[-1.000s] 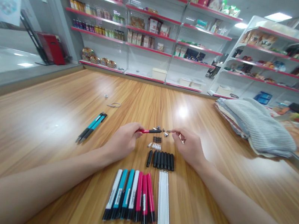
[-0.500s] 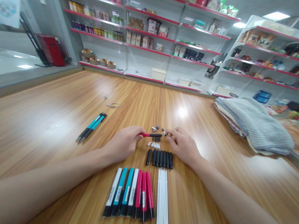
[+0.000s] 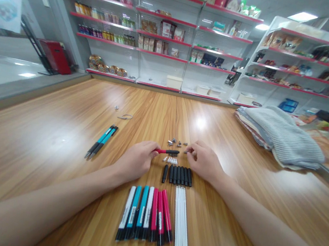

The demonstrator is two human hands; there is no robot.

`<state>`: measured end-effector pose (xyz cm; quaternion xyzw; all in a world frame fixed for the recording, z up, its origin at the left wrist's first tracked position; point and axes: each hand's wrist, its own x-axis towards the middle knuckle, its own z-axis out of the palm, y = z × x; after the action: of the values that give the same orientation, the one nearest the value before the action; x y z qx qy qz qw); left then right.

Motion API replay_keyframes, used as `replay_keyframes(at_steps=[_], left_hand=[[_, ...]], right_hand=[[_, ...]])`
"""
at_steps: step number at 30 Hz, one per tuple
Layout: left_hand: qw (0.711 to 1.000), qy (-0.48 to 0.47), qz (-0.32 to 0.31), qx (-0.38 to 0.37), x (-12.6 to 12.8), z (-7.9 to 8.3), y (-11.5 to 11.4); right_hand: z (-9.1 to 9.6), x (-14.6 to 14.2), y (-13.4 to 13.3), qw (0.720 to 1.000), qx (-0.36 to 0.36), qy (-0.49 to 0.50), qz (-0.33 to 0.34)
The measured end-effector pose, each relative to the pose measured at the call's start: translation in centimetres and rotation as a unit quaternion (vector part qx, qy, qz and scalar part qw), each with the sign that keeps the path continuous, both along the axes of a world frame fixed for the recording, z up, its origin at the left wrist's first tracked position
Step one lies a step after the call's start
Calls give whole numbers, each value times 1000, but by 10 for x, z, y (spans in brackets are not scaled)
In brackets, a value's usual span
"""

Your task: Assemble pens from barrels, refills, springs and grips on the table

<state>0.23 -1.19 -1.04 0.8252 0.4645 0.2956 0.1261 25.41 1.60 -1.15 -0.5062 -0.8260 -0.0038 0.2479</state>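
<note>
My left hand (image 3: 140, 156) is closed around a pink pen (image 3: 163, 151) whose black grip end points right. Level with it, my right hand (image 3: 204, 160) pinches a small silver pen tip (image 3: 185, 151), a little apart from the pen's end. Loose silver tips (image 3: 170, 142) lie just beyond the pen. Small white plastic parts (image 3: 172, 161) sit under and nearer than it, with a row of black grips (image 3: 181, 175) below them. Closest to me are white, blue and pink pen barrels (image 3: 142, 207) and a bundle of white refills (image 3: 180, 221).
Two blue pens (image 3: 102, 142) lie on the wooden table (image 3: 54, 205) at left. Beyond them are a thin ring-like loop (image 3: 125, 116) and a tiny metal piece (image 3: 116, 107). Folded striped cloth (image 3: 287, 138) is stacked at right. Stocked shelves (image 3: 162, 56) stand behind.
My right hand has drawn slightly back to the right from the loose silver tips, with one pinched in its fingers. My left hand still holds the pink pen.
</note>
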Motion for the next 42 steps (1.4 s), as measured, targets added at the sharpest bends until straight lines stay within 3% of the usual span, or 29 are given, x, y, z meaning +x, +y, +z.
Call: replay_keyframes(at_steps=[9, 18, 26, 34, 39, 42], left_hand=[[1000, 5, 5, -8, 1, 0, 1], [1000, 9, 0, -2, 1, 0, 0], [1000, 9, -4, -8, 1, 3, 0], [1000, 13, 0, -4, 1, 2, 0], [1000, 10, -3, 0, 1, 2, 0], [1000, 6, -5, 4, 1, 2, 0]], right_hand=[[2, 0, 1, 1000, -12, -20, 2], [3, 0, 2, 994, -26, -107, -7], [6, 3, 2, 998, -54, -33, 18], [12, -4, -1, 991, -67, -87, -74], [10, -5, -4, 987, -40, -137, -67], [9, -5, -6, 991, -33, -116, -65]])
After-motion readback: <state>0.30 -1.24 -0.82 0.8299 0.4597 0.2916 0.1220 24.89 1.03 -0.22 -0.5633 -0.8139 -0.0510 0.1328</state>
